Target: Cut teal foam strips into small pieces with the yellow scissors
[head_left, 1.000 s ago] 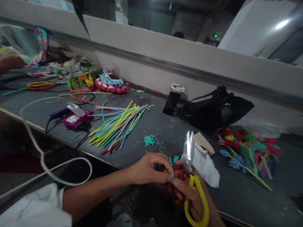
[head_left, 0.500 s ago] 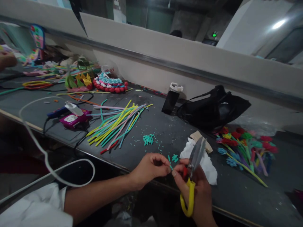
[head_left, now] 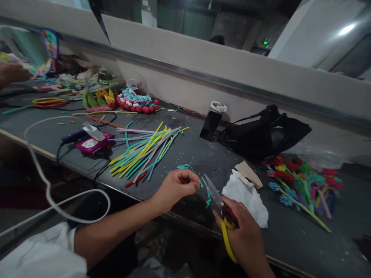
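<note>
My right hand grips yellow-handled scissors near the table's front edge, blades pointing up-left toward my left hand. My left hand is pinched shut over small teal cut pieces on the dark table; a teal bit shows at its fingertips, and whether it grips one I cannot tell. More teal bits lie just behind the left hand. A crumpled white tissue sits right of the scissors.
A fan of coloured sticks lies left of centre, beside a pink glue gun with cords. A black bottle and black bag stand at the back. Finished stick flowers lie right. Another person's hand works far left.
The scissors swung from upright to pointing up-left and lowered. My left hand moved away from my right, up and left over the teal pieces.
</note>
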The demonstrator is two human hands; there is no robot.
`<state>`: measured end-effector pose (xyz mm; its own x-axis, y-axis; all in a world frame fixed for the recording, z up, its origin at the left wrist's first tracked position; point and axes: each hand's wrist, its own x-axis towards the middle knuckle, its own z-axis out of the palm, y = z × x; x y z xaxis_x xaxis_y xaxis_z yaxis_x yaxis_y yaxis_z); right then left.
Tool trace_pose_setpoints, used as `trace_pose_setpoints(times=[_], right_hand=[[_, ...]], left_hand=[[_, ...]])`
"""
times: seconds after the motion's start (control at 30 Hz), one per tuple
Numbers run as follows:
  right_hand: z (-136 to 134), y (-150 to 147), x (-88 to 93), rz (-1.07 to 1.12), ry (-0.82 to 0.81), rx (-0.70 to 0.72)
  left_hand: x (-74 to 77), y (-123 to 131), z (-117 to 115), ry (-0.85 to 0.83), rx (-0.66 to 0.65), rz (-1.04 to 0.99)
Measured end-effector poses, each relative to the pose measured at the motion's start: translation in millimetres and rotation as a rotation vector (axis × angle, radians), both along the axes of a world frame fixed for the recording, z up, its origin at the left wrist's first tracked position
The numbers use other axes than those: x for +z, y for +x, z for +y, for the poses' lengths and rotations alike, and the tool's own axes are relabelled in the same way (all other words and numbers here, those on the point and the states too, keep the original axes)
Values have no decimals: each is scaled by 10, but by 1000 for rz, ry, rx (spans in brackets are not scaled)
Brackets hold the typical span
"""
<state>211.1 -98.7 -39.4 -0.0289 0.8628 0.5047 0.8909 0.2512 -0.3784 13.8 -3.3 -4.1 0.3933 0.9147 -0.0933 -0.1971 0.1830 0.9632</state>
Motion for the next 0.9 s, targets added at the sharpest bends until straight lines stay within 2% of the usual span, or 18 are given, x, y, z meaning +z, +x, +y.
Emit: trace_pose_setpoints(times=[0.17,0.4,0.63,0.9], right_hand=[[-40,66,-57,-109,-19,-1],[-59,149,-96,-170,8,63],[-71,131,-80,-170,-4,44],[-84,88,-77,-161,33,47]], left_hand=[[59,-38,41,48,7,68],[41,-45,52,89,-15,132],[74,-46,49,74,-24,136],[45,-47,53,13,-42,53]])
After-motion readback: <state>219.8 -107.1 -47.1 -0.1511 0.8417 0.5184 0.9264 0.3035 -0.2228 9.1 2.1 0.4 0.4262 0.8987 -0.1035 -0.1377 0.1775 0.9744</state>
